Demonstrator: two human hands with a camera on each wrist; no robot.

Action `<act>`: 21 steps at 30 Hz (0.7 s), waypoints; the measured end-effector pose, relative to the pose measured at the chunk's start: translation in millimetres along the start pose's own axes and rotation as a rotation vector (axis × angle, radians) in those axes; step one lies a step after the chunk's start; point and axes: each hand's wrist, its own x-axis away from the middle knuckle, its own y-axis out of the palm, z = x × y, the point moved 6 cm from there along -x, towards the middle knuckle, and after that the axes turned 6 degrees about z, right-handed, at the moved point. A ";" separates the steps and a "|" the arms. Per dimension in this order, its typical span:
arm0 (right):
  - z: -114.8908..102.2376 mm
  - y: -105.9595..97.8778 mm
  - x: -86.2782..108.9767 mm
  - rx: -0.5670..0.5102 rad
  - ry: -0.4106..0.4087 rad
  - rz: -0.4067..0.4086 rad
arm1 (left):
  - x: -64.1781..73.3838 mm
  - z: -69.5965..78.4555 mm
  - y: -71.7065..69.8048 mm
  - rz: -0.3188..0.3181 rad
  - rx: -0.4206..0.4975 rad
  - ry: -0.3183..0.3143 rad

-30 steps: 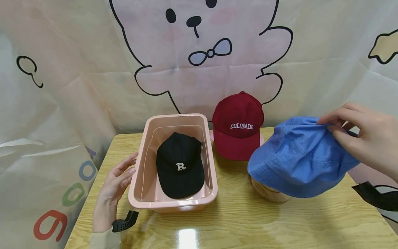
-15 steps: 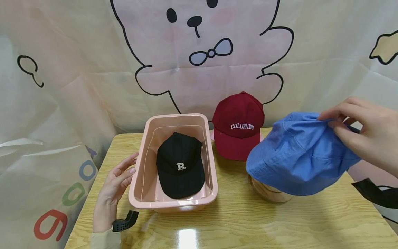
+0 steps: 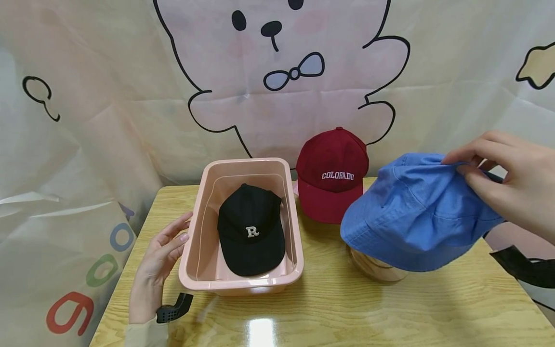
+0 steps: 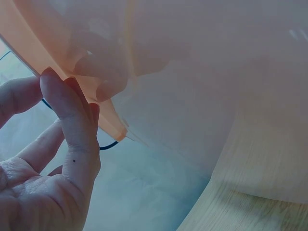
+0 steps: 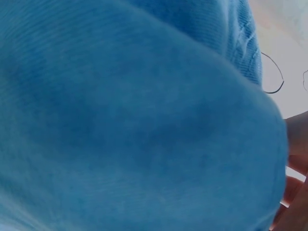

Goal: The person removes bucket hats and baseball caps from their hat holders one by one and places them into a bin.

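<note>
One blue cap (image 3: 420,214) at frame right is now slightly higher and further left; lift looks under way. Your right hand (image 3: 524,183) pinches it; your left hand (image 3: 160,253), fingers relaxed, touches the pink bin (image 3: 238,286).

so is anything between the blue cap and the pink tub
Partly: the red cap stands toward the back between the blue cap and the pink tub. Nearer the front, only tabletop shows between them, though the tub's raised rim would likely need clearing.
</note>
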 end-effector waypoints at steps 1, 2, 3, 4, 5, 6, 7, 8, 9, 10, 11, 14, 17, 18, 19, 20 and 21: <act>-0.2 0.0 0.0 0.001 0.000 0.000 | 0.0 -0.1 0.0 0.001 -0.004 -0.001; -0.4 0.0 0.1 0.002 0.001 -0.001 | 0.2 -0.1 0.0 0.003 -0.008 -0.001; -0.9 -0.5 -0.1 -0.003 -0.002 0.006 | 0.3 0.1 0.4 0.001 -0.006 0.002; -1.4 -1.0 -0.4 -0.006 -0.006 0.012 | 0.4 0.3 0.7 -0.001 -0.002 0.005; -2.1 -1.7 -0.8 -0.013 -0.012 0.020 | 0.5 0.6 1.2 -0.006 0.005 0.012; -2.7 -2.4 -1.2 -0.021 -0.018 0.030 | 0.6 0.9 1.8 -0.012 0.015 0.020; -3.6 -3.4 -1.7 -0.028 -0.025 0.039 | 0.7 1.2 2.3 -0.019 0.025 0.026; -4.5 -4.5 -2.2 -0.038 -0.034 0.050 | 0.8 1.6 2.9 -0.026 0.034 0.034; -5.3 -5.5 -2.6 -0.048 -0.043 0.061 | 0.8 1.8 3.3 -0.033 0.043 0.040; -6.0 -6.0 -2.8 -0.053 -0.046 0.066 | 0.9 1.9 3.5 -0.037 0.047 0.044; -6.8 -6.7 -2.9 -0.060 -0.051 0.073 | 1.0 1.9 3.6 -0.039 0.048 0.046; -9.0 -7.5 -3.2 -0.064 -0.056 0.084 | 1.0 1.6 3.2 -0.036 0.038 0.043; -10.2 -7.3 -3.6 -0.055 -0.054 0.082 | 0.9 1.2 2.5 -0.023 0.023 0.032; -10.3 -7.1 -3.9 -0.052 -0.054 0.080 | 0.8 1.2 2.4 -0.021 0.020 0.029; -10.2 -7.0 -4.3 -0.054 -0.053 0.080 | 0.7 1.1 2.4 -0.019 0.018 0.027; -9.7 -6.6 -4.5 -0.048 -0.051 0.077 | 0.6 1.1 2.5 -0.019 0.017 0.025; -9.2 -6.3 -5.1 -0.054 -0.052 0.079 | 0.5 1.1 2.7 -0.020 0.017 0.025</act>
